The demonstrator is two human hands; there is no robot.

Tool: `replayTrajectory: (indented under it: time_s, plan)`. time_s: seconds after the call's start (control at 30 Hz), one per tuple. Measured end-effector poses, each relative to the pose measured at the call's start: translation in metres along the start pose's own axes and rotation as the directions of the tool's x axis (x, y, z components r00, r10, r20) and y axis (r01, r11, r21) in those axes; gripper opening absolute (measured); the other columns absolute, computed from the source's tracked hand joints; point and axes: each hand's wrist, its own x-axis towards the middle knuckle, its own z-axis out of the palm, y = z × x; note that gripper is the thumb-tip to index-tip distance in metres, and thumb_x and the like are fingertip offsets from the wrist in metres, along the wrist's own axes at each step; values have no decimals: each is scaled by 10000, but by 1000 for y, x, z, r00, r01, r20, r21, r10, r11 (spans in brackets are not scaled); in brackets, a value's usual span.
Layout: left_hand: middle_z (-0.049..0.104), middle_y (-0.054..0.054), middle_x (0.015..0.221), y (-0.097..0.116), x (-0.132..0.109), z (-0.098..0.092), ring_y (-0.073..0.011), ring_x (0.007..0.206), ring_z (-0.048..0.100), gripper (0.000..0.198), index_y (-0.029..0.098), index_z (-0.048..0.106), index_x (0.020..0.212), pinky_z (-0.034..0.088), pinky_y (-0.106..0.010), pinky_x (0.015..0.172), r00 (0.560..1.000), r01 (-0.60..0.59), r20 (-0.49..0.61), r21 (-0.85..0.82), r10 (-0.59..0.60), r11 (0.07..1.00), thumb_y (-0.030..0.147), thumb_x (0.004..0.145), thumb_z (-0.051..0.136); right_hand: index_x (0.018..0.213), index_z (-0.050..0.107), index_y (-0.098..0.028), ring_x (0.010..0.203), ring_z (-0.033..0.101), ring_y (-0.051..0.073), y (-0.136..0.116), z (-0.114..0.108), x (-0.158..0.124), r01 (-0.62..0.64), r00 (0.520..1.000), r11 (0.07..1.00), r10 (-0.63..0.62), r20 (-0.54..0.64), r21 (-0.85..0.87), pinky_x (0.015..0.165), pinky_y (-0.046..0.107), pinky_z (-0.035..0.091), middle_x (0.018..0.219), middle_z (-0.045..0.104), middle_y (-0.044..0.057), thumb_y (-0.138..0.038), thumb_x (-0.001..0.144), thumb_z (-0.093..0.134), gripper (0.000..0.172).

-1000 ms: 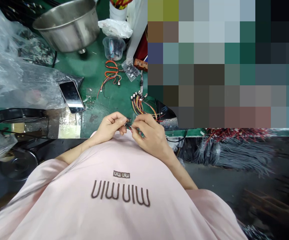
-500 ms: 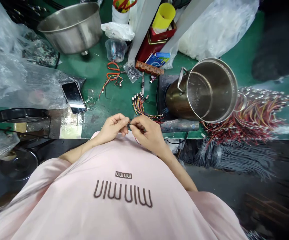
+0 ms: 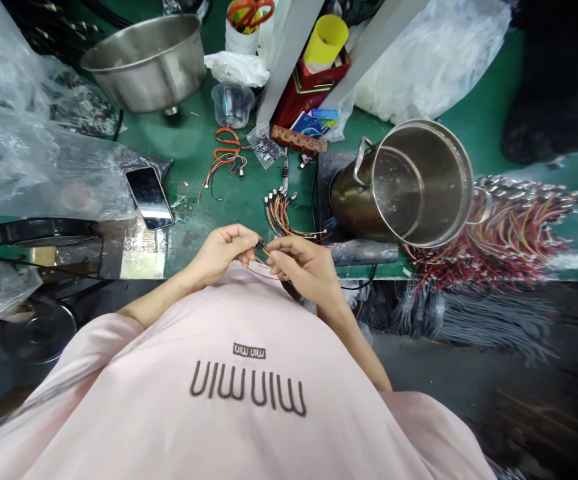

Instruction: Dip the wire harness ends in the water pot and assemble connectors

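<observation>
My left hand (image 3: 221,252) and my right hand (image 3: 303,267) meet at the near edge of the green bench (image 3: 189,143), close to my pink shirt. Between their fingertips they pinch a small wire lead (image 3: 263,251) with a dark connector and coloured strands. Thin red wire trails from it under my right hand. Just beyond my fingers lies a bundle of coloured wire leads (image 3: 279,212) with white plugs. A second small coil of orange and red wires (image 3: 225,153) rests farther back.
A steel pot (image 3: 413,183) lies tilted at the right beside a big heap of red and yellow wires (image 3: 511,230). A phone (image 3: 149,197), crumpled plastic bags (image 3: 29,160), a steel bowl (image 3: 146,63), a clear cup (image 3: 233,105) and a yellow cup (image 3: 325,40) stand on the bench.
My hands stay together on the wire lead; my fingers have shifted slightly along it. The view has tilted a little, and the right side of the bench now shows.
</observation>
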Motion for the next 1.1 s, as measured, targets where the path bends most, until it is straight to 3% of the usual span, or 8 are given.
replayTrajectory:
  time_s: [0.17, 0.5, 0.67, 0.73, 0.83, 0.93, 1.03, 1.1]
  plan:
    - [625, 14, 539, -1, -1, 0, -59, 446, 521, 416, 137, 609, 681, 421, -196, 484, 1000, -14, -13, 7, 14, 1000, 506, 666, 799, 945, 685, -161, 623, 581, 110, -3, 0, -2, 98, 995, 970, -101, -3, -221, 593, 236, 456, 732, 673, 8, -273, 825, 612, 180]
    - [592, 26, 514, -10, -4, 3, -57, 436, 499, 432, 146, 579, 655, 408, -195, 474, 999, -18, -41, 7, 18, 1000, 521, 663, 794, 715, 600, -176, 513, 491, 85, -4, 6, 3, 72, 997, 964, -68, 22, -255, 508, 206, 364, 581, 570, -30, -195, 821, 504, 144]
    - [613, 15, 543, -14, -1, -1, -67, 455, 517, 423, 134, 638, 744, 422, -197, 481, 999, 20, -44, -16, -21, 1000, 511, 650, 805, 637, 575, -171, 493, 470, 76, -12, -27, -8, 19, 956, 957, 68, 287, -289, 507, 198, 348, 560, 573, -27, -289, 913, 492, 312]
    - [627, 12, 574, -16, 2, -3, -71, 474, 537, 444, 130, 658, 823, 443, -198, 497, 998, 43, -43, -25, -44, 999, 513, 653, 803, 585, 547, -173, 469, 455, 78, -9, -42, -14, -26, 936, 949, 134, 327, -314, 507, 202, 348, 509, 541, -33, -318, 920, 498, 368]
    - [670, -5, 672, -20, 8, -9, -74, 505, 563, 517, 131, 656, 990, 468, -207, 520, 996, 71, -44, -26, -72, 997, 525, 681, 781, 646, 598, -172, 462, 471, 96, 10, -56, -14, -95, 969, 933, 167, 181, -348, 528, 216, 372, 495, 551, -27, -344, 924, 482, 347]
    - [667, -6, 692, -23, 13, -19, -70, 513, 558, 539, 124, 642, 1033, 471, -204, 522, 992, 84, -96, -6, -84, 996, 525, 696, 770, 719, 636, -166, 501, 515, 123, 43, -59, 2, -166, 983, 863, 107, -148, -477, 569, 233, 381, 531, 582, 2, -359, 948, 445, 355]
    - [649, 3, 668, -26, 18, -31, -63, 507, 543, 539, 119, 653, 1011, 457, -191, 513, 983, 106, -157, 43, -98, 993, 516, 673, 787, 927, 679, -142, 583, 578, 159, 77, -54, 36, -327, 918, 666, 56, -392, -671, 599, 251, 356, 657, 656, 67, -333, 982, 417, 329]
    - [644, 7, 664, -29, 24, -39, -59, 500, 531, 527, 122, 661, 990, 444, -189, 506, 978, 109, -190, 91, -91, 990, 507, 655, 796, 1090, 657, -132, 658, 621, 184, 96, -46, 62, -415, 893, 524, 80, -442, -744, 619, 261, 344, 771, 694, 120, -318, 1007, 381, 343]
